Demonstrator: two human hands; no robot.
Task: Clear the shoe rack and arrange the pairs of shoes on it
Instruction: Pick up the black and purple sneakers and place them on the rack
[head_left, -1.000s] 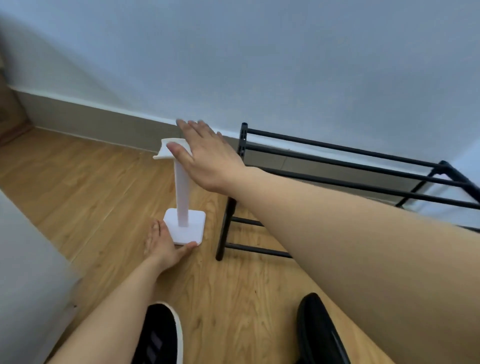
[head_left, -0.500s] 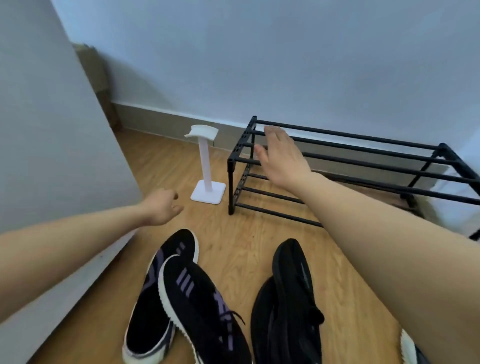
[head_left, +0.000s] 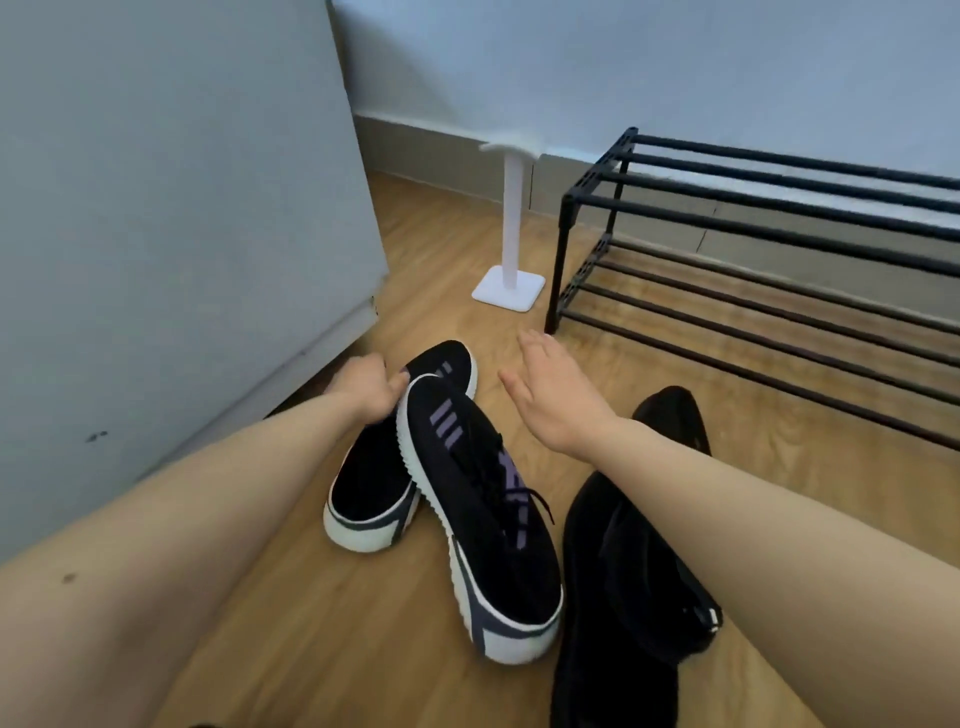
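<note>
Sneakers (head_left: 467, 478) first: the black pair with purple stripes lies on the wood floor (head_left: 322, 639), one shoe overlapping the other, toes toward the shoe rack (head_left: 779, 244). Left hand (head_left: 363, 387) is curled at the toe of the upper shoe, thumb touching it, not yet gripping. Right hand (head_left: 553, 395) hovers spread wide just beside the toes, holding nothing. A black pair (head_left: 639, 561) lies heaped to the right. The rack's visible part, both tiers, is bare, and a white stand (head_left: 511, 234) sits on the floor just beside its end. Clearing looks done; every pair visible remains to be placed.
</note>
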